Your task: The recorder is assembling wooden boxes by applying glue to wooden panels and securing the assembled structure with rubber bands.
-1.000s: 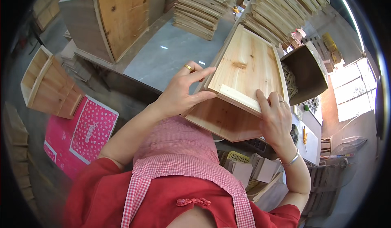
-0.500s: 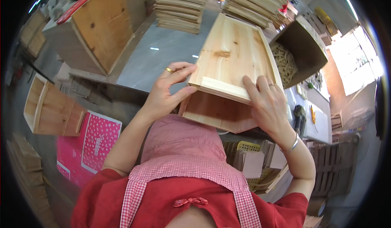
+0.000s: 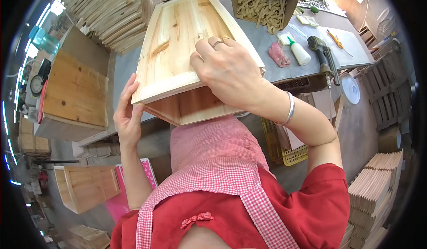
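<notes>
A light pine box lies at the table's front edge, a recessed panel framed by strips on its upper face. Its open end faces me, and the inside is partly shadowed. My left hand grips the near left corner, fingers along the side and thumb at the lower edge. Over the near right part of the panel is my right hand, with its fingers curled inward and its back toward me. The fingertips are partly hidden, so whether they hold anything small cannot be made out. A silver bangle circles the right wrist.
Right of the box are a carton of wooden strips, a pink cloth, a glue bottle, a nail gun and an orange-handled screwdriver. Stacked boards stand behind. A larger wooden cabinet is at left.
The view has turned, and the box appears farther left. My right hand has gone from lying over the near right edge to being curled above the panel. The left still grips the corner.
</notes>
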Demonstrator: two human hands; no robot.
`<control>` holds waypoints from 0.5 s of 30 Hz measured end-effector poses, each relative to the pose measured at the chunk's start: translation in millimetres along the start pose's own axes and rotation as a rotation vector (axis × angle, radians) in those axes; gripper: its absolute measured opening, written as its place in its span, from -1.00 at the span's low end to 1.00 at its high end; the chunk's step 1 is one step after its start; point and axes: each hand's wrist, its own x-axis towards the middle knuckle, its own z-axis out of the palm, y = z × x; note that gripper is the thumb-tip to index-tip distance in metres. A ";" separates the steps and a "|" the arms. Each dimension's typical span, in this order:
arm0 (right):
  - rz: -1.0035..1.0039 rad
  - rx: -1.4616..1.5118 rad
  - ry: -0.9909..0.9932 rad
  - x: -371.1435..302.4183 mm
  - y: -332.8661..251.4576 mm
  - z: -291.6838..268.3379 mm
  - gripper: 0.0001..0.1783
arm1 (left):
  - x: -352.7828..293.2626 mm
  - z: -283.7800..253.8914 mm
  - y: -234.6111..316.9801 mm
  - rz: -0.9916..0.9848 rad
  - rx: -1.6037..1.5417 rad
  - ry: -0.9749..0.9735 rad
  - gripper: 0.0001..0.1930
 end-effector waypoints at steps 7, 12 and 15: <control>0.066 0.045 0.058 -17.8 0.3 -14.4 -0.71 | 2.8 -2.2 4.5 0.054 0.127 -0.037 -0.59; 0.160 0.382 0.351 -53.2 27.6 -21.3 -0.37 | 1.2 -7.1 2.6 0.056 0.165 -0.050 -0.59; 0.501 0.897 0.400 -92.4 34.4 7.7 -0.24 | 2.8 -5.9 2.8 0.044 0.133 -0.065 -0.58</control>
